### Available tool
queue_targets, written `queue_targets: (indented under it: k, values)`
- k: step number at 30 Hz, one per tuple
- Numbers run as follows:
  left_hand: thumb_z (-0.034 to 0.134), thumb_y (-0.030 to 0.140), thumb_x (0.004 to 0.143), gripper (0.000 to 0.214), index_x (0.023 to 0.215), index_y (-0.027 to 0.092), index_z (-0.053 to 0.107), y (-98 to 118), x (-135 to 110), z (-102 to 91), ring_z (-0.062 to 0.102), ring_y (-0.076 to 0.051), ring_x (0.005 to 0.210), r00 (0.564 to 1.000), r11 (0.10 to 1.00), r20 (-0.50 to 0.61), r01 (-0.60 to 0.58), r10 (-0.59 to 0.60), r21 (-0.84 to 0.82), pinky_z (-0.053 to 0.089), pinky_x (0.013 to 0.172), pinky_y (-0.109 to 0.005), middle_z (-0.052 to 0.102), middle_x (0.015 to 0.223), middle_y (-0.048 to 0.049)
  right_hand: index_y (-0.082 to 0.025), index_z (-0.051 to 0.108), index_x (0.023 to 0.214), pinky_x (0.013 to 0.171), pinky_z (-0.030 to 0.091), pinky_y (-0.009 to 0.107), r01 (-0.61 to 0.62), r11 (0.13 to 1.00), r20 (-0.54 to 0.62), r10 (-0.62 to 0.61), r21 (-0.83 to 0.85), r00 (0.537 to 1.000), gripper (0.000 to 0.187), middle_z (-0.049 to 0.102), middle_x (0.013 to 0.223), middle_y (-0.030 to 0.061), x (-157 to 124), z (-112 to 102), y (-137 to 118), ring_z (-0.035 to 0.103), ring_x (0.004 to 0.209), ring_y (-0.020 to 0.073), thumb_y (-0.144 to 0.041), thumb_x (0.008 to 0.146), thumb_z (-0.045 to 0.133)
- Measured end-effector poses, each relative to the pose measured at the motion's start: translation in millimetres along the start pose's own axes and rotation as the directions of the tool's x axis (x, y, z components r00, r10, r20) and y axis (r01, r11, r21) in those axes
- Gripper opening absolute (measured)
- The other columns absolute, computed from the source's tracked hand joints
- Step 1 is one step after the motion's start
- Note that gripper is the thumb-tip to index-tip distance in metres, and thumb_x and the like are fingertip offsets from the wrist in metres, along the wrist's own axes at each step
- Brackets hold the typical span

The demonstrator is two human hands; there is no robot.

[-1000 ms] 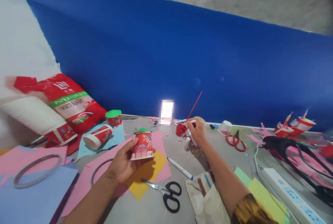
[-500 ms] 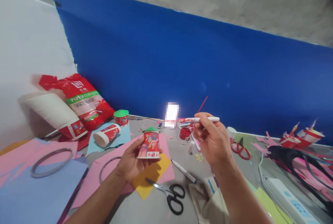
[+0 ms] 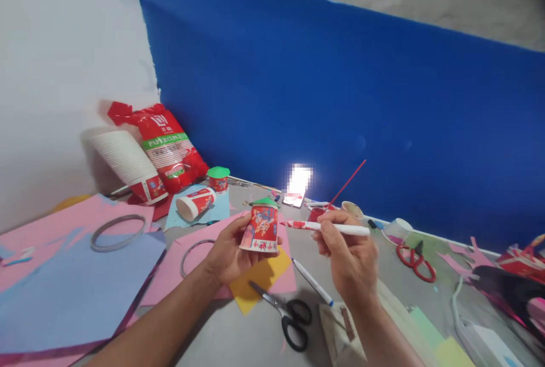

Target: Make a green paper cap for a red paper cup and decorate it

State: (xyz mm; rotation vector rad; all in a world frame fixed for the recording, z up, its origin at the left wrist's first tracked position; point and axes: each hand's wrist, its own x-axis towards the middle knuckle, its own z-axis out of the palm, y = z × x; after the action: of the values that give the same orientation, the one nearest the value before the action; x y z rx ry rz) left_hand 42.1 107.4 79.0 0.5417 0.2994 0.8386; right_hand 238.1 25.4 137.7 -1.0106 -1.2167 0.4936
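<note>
My left hand (image 3: 227, 247) is closed around an upside-down red paper cup (image 3: 261, 229) with a green paper top, held above the pink and yellow sheets. My right hand (image 3: 347, 253) pinches a white pen-like stick with a red-smeared tip (image 3: 327, 227), and that tip points left, close to the cup's side. A small red pot (image 3: 315, 213) with a thin red stick standing in it sits just behind my right hand.
Black scissors (image 3: 285, 313) and a white marker (image 3: 313, 282) lie on the grey table in front. A red cup bag (image 3: 168, 148), a stack of cups (image 3: 128, 165), two more red cups (image 3: 198, 203), red scissors (image 3: 411, 256) and coloured paper sheets (image 3: 76, 282) surround them. A blue wall stands behind.
My right hand lifted the red-tipped pen from beside the red pot and brought it left toward the cup. The cup stays in my left hand; the view shifted left.
</note>
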Motion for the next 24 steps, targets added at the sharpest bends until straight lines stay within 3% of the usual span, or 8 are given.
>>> queue_targets:
  k: [4,8,12,17,24]
  values:
    - [0.059,0.038,0.095,0.036,0.107,0.008,0.074,2.0,-0.5,3.4,0.078,-0.033,0.092,1.0,1.0,-0.016,0.01,-0.011,-0.019,0.062,0.083,-0.046,0.082,0.093,-0.0181,-0.019,0.069,0.093,0.048,0.046,0.019,0.045,0.998,0.042,-0.043,-0.043,0.998,0.018,0.068,0.068,-0.0008,-0.6,0.4,-0.5,0.059,0.052,0.0091,-0.037,0.096,0.068]
    - [0.059,0.04,0.096,0.036,0.104,0.008,0.073,1.9,0.5,7.6,0.078,-0.032,0.083,0.996,0.999,-0.076,0.034,-0.035,-0.018,0.062,0.077,-0.044,0.081,0.088,-0.0158,-0.02,0.07,0.095,0.048,0.047,0.018,0.084,0.995,0.062,-0.081,-0.054,0.995,0.015,0.069,0.069,-0.0014,-0.8,2.3,2.1,0.059,0.053,0.0083,-0.034,0.097,0.068]
    - [0.062,0.04,0.095,0.035,0.108,0.009,0.071,0.1,1.3,7.1,0.078,-0.03,0.075,0.99,0.996,-0.11,0.093,-0.09,0.018,0.063,0.068,-0.043,0.08,0.085,-0.0131,-0.021,0.071,0.105,0.049,0.049,0.019,0.172,0.985,0.032,-0.172,-0.017,0.985,0.015,0.074,0.077,0.0006,2.1,1.6,0.8,0.06,0.053,0.0079,-0.033,0.101,0.063]
    - [0.064,0.04,0.095,0.035,0.111,0.009,0.069,-1.2,2.7,2.5,0.079,-0.031,0.08,0.989,0.995,-0.116,0.099,-0.097,0.014,0.063,0.072,-0.042,0.081,0.089,-0.0131,-0.023,0.072,0.108,0.05,0.05,0.019,0.187,0.982,0.023,-0.187,0.007,0.982,0.017,0.074,0.078,0.0006,6.1,-1.7,-3.9,0.061,0.054,0.0083,-0.034,0.103,0.06]
    - [0.06,0.043,0.097,0.039,0.114,0.009,0.068,-2.2,3.0,1.4,0.08,-0.033,0.082,0.987,0.998,-0.157,0.047,-0.042,0.032,0.063,0.076,-0.042,0.081,0.089,-0.0154,-0.024,0.076,0.107,0.05,0.047,0.022,0.269,0.951,0.058,-0.263,-0.153,0.963,0.02,0.07,0.079,0.0008,4.4,-5.4,-0.3,0.058,0.056,0.01,-0.037,0.102,0.061]
